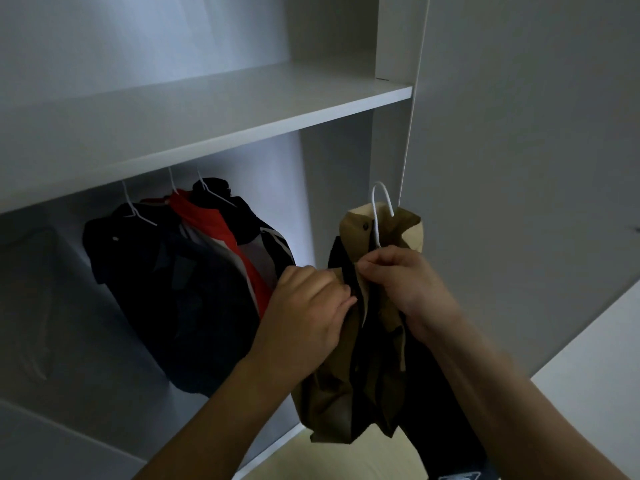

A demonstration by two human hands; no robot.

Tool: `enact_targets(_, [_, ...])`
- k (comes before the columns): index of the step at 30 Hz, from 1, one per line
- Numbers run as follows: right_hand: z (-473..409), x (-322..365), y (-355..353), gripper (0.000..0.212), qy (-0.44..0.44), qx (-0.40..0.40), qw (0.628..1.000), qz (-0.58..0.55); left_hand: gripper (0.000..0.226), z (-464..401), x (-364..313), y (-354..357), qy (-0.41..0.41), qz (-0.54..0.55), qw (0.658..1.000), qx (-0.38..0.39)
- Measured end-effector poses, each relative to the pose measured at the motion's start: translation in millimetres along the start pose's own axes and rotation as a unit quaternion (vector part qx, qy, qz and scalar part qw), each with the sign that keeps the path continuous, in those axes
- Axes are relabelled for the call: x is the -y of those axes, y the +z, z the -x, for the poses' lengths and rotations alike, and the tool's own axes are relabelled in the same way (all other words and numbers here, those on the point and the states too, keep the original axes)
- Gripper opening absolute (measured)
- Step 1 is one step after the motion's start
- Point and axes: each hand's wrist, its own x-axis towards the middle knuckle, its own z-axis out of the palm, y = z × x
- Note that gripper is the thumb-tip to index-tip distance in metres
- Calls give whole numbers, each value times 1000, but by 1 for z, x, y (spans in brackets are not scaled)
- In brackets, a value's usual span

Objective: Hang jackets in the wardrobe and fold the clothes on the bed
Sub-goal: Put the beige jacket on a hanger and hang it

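Dark jackets (180,289) are hanging at left-centre inside the wardrobe (207,109). Right of them, the left hand (308,306) is gripping the tan jacket (349,386) with curled fingers, while the right hand (405,289) is pinching its white hanger (381,209) at lower centre.

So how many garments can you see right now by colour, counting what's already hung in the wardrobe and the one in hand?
Dark navy or black, hanging: 2, dark jacket and striped dark jacket
Red and grey, hanging: 1, red garment
Tan, held by both hands on a white hanger: 1, tan jacket
Total: 4
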Motion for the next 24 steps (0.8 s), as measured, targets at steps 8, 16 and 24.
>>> enact_targets(8, [-11, 2, -2, 23, 14, -2, 997, -72, 21, -5, 16, -22, -102, 168, 979, 57])
enact_targets(16, [-20, 16, -2, 11, -23, 25, 999, -41, 31, -37, 34, -17, -396, 489, 737, 247])
enact_targets(24, [-3, -11, -12, 27, -25, 96, 994, -35, 24, -41, 49, -21, -534, 493, 647, 232])
